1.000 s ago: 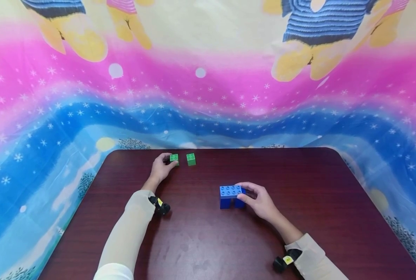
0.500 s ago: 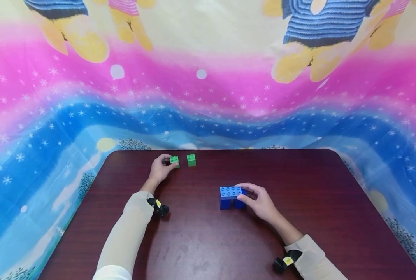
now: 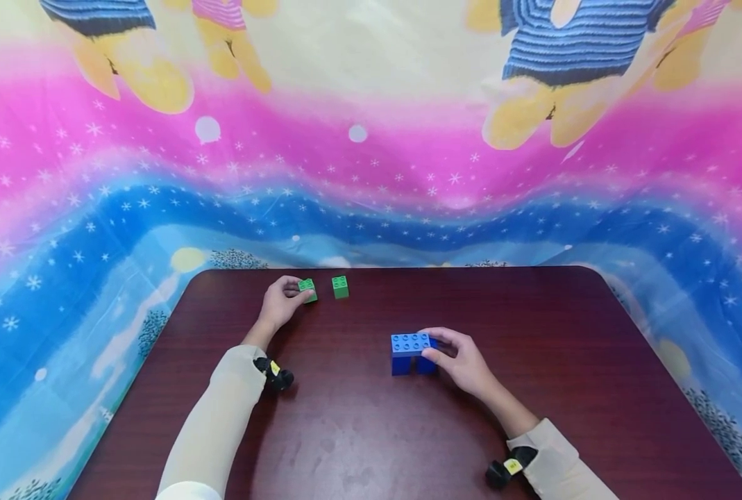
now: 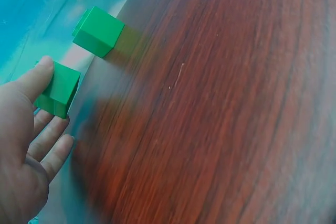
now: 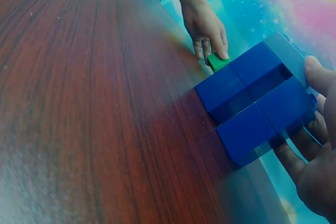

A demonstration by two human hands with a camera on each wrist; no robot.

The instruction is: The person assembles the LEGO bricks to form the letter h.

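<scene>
My left hand (image 3: 280,304) pinches a green toy brick (image 4: 64,83) between thumb and fingers near the table's far edge; the brick looks slightly tilted in the head view. Beside it, a second green brick (image 3: 341,287) stands on the table, studs up. At the table's middle, my right hand (image 3: 467,362) grips the right end of a blue brick arch (image 3: 411,344), its thumb in front and fingers behind. The right wrist view shows two dark blue columns (image 5: 265,119) of stacked bricks, bridged by a lighter blue studded brick (image 5: 286,59). My fingers hide part of its right side.
The dark red-brown wooden table (image 3: 358,430) carries all the bricks. A printed cloth (image 3: 371,180) with snowflakes hangs behind and around it. Each wrist wears a small black camera, the left camera (image 3: 277,375) close over the tabletop.
My left hand has drawn slightly left and toward me with the green brick, widening the gap to the other green brick. The right hand and blue arch have stayed in place.
</scene>
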